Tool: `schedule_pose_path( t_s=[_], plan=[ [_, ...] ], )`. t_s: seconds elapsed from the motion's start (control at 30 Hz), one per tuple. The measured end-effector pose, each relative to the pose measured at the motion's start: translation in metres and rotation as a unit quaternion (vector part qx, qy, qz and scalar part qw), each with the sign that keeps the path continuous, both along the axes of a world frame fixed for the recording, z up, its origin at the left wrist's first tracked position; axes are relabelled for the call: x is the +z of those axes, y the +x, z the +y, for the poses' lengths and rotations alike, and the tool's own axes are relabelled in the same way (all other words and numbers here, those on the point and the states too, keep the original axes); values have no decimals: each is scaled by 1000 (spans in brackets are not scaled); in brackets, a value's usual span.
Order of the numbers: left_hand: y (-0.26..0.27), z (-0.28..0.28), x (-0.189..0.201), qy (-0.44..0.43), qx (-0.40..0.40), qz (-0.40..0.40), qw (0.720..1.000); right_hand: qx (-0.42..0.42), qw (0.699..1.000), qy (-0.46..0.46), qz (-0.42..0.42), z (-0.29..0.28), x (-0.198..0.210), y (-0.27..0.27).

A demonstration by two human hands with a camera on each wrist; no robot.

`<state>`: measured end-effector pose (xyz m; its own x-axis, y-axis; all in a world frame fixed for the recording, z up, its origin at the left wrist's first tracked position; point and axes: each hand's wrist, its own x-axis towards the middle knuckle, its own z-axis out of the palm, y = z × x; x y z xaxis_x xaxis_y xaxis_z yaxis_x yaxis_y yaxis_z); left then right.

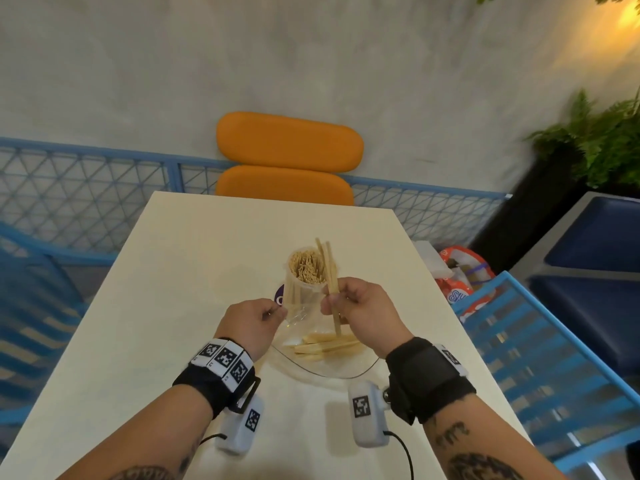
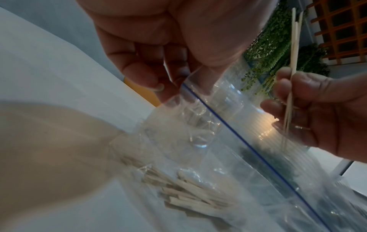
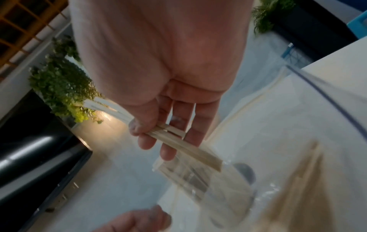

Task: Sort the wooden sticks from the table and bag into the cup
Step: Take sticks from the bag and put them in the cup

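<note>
1. The right hand (image 1: 360, 306) holds a small bundle of wooden sticks (image 1: 329, 271). Its fingers (image 3: 168, 149) are curled around the middle of the bundle, and the upper ends stand just beside the rim of the cup (image 1: 306, 271).
2. The cup stands near the middle of the surface (image 1: 173, 306) and is already packed with sticks, so little room is left at the top.
3. The left hand (image 1: 249, 320) pinches the open edge of the clear bag (image 2: 228, 125) with thumb and fingers closed on the plastic. It holds the mouth of the bag up.
4. The bag lies toward the near edge of the surface, between the two wrists. More sticks (image 1: 325, 346) lie in a loose pile inside it.
5. What could go wrong, in my judgement: the cup is tall, narrow and very full. If the bundle pushes sideways on the rim, the cup may tip over and spill.
6. The sticks in the hand are not even at their ends. Some may catch on the sticks already inside, then slide out and fall on the surface.
7. The bag touches the base of the cup, I think, so a pull on the plastic could also move the cup.
</note>
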<state>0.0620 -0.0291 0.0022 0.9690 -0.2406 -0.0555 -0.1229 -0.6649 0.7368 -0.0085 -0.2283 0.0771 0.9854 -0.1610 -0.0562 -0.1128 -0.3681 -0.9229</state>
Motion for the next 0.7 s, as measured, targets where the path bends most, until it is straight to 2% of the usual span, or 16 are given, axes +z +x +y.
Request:
schedule_pose_path(
  t_s=[0.17, 0.3, 0.47, 0.7],
  plan=[
    [0, -1, 0, 6, -4, 2, 1000, -46, 989, 109, -86, -2, 40, 17],
    [0, -2, 0, 2, 1, -2, 1000, -128, 974, 115, -145, -5, 63, 44],
    [-3, -3, 1, 3, 2, -6, 1000, -187, 968, 97, -140, 4, 39, 78],
    [-3, -3, -1, 0, -3, -6, 1000, -240, 966, -39, -94, 18, -4, 95]
  ],
)
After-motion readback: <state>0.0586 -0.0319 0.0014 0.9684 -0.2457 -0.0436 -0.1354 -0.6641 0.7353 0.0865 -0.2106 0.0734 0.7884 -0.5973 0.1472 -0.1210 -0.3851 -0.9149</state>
